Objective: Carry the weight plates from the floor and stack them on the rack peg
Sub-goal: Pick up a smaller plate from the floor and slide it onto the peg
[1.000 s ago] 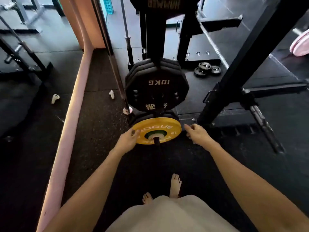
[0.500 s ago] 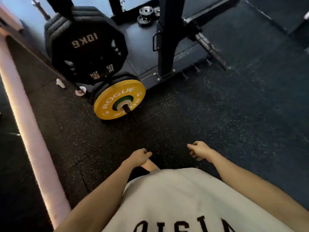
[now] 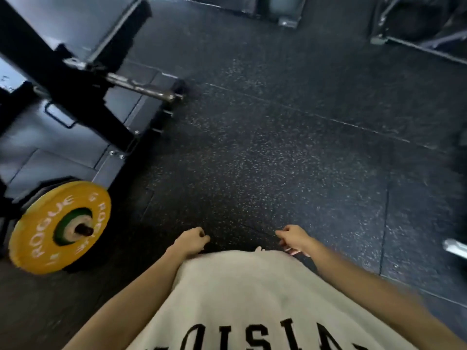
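The person is standing on the dark speckled rubber floor (image 3: 265, 152) and looking down; both hands are hanging in front of the cream shirt (image 3: 242, 299), near each other but apart. The left hand (image 3: 190, 239) is having its fingers loosely curled toward the palm and it is holding nothing; the right hand (image 3: 293, 238) is also loosely curled, some fingertips pointing down, and it is holding nothing too. Both hands are well apart from the plate.

The yellow weight plate (image 3: 59, 227) is sitting on the rack peg (image 3: 83, 230) at the lower left; the dark end of the peg is sticking out through the middle hole, and a green ring is showing around that hole. The plate is standing upright on the peg, a little tilted in the view, with white letters around its face; behind it something black is showing, but I cannot tell what it is.

The black rack (image 3: 58, 72) is rising at the upper left, standing on a grey platform (image 3: 63, 147); a bare metal bar (image 3: 141, 88) is sticking out from the rack toward the floor, with nothing on it. At the far right edge a pale metal piece (image 3: 454, 246) is lying on the floor, blurred; at the top right the grey frames of other equipment (image 3: 417, 39) are standing, well apart from the person.
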`<action>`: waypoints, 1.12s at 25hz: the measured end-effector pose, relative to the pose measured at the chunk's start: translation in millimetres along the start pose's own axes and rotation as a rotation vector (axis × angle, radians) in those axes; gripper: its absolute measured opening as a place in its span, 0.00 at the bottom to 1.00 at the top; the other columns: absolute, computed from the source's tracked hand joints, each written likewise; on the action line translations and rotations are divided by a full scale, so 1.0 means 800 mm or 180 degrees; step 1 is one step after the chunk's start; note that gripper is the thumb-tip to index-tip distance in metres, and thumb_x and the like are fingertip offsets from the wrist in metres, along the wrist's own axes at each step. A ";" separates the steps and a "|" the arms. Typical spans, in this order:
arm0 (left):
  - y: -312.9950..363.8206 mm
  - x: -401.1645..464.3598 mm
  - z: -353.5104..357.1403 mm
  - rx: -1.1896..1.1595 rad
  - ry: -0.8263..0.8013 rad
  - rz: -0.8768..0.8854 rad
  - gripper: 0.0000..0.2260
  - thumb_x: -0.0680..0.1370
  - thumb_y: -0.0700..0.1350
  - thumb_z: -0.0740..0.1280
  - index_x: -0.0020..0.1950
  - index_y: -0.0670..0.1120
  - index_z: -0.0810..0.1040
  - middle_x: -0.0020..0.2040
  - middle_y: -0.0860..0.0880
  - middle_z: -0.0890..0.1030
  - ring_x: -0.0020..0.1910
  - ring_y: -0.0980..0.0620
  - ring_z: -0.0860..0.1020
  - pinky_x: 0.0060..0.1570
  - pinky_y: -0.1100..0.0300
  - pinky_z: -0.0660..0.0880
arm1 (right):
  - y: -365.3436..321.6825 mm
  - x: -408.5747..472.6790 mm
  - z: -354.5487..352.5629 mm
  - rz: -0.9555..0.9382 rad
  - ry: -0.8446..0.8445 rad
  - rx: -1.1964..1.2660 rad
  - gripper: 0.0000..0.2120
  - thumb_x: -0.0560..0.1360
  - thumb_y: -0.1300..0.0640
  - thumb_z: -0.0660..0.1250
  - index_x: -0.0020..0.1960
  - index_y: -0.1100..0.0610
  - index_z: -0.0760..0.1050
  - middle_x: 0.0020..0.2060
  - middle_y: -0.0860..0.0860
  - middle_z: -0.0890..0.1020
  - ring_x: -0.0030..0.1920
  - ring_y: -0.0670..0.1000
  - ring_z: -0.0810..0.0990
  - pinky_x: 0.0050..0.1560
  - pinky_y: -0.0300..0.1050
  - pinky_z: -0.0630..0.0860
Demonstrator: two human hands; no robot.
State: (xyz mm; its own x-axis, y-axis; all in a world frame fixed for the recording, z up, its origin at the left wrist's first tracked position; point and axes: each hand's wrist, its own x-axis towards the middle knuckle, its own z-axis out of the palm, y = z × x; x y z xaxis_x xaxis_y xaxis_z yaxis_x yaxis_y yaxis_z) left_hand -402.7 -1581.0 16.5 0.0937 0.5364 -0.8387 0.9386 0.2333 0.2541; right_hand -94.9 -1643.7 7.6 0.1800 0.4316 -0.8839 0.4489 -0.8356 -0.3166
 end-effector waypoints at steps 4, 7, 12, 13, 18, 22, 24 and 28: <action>0.096 0.032 -0.010 0.0130 -0.0015 0.0137 0.14 0.79 0.57 0.60 0.59 0.51 0.77 0.59 0.48 0.78 0.55 0.49 0.75 0.54 0.55 0.71 | 0.059 0.008 -0.076 0.0120 0.0101 -0.0091 0.10 0.80 0.51 0.63 0.43 0.56 0.71 0.38 0.56 0.78 0.34 0.53 0.78 0.31 0.42 0.76; 0.168 0.077 -0.036 0.0006 0.0047 0.0222 0.10 0.80 0.53 0.62 0.57 0.50 0.77 0.59 0.47 0.80 0.55 0.49 0.76 0.52 0.58 0.70 | 0.073 0.024 -0.124 0.0227 0.0126 -0.0135 0.13 0.82 0.53 0.61 0.38 0.51 0.67 0.39 0.55 0.75 0.35 0.54 0.78 0.34 0.45 0.79; 0.270 0.174 -0.076 0.0278 -0.0192 0.0223 0.14 0.81 0.52 0.61 0.61 0.47 0.77 0.62 0.46 0.79 0.61 0.46 0.76 0.56 0.57 0.70 | 0.053 0.080 -0.207 0.0567 0.0141 -0.0003 0.12 0.80 0.57 0.60 0.38 0.53 0.70 0.34 0.55 0.76 0.36 0.55 0.80 0.39 0.51 0.81; 0.295 0.195 -0.096 0.0298 -0.0219 0.0219 0.14 0.81 0.51 0.62 0.61 0.47 0.77 0.63 0.45 0.79 0.61 0.46 0.76 0.56 0.57 0.70 | 0.039 0.092 -0.228 0.0678 0.0215 0.0122 0.10 0.79 0.57 0.61 0.39 0.55 0.71 0.34 0.55 0.77 0.35 0.54 0.79 0.36 0.48 0.80; 0.420 0.286 -0.224 0.0365 -0.0189 0.0414 0.13 0.80 0.50 0.63 0.60 0.45 0.78 0.59 0.45 0.80 0.55 0.47 0.77 0.53 0.57 0.71 | -0.058 0.156 -0.366 0.0515 0.0545 0.0221 0.15 0.80 0.51 0.63 0.52 0.63 0.79 0.44 0.59 0.80 0.44 0.53 0.79 0.38 0.43 0.75; 0.510 0.356 -0.315 0.0219 -0.0210 0.0420 0.13 0.81 0.50 0.62 0.62 0.45 0.76 0.57 0.45 0.80 0.55 0.47 0.78 0.57 0.53 0.75 | -0.158 0.219 -0.479 0.0402 0.0957 0.0685 0.13 0.79 0.52 0.66 0.38 0.57 0.74 0.34 0.53 0.77 0.36 0.53 0.74 0.33 0.44 0.68; 0.543 0.394 -0.349 0.0057 -0.0197 0.0380 0.11 0.82 0.49 0.62 0.60 0.46 0.76 0.56 0.45 0.80 0.54 0.47 0.78 0.60 0.49 0.75 | -0.203 0.263 -0.524 0.0335 0.0845 0.0523 0.15 0.79 0.51 0.64 0.35 0.53 0.70 0.36 0.53 0.75 0.41 0.55 0.74 0.37 0.46 0.67; 0.593 0.452 -0.402 0.0071 -0.0260 0.0190 0.12 0.82 0.47 0.61 0.62 0.43 0.75 0.58 0.42 0.79 0.57 0.42 0.78 0.57 0.53 0.74 | -0.289 0.357 -0.624 0.0341 0.0680 0.0210 0.16 0.78 0.48 0.64 0.34 0.53 0.69 0.37 0.53 0.76 0.44 0.56 0.76 0.40 0.46 0.67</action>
State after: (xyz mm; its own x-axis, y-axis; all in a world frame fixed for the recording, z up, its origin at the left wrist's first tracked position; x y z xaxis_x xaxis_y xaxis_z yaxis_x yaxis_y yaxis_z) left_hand -29.8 -1015.4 -11.6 0.1756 0.4808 -0.8591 0.9376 0.1842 0.2948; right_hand 290.0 -1157.7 -0.2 0.4078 0.3955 -0.8230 0.3604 -0.8978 -0.2529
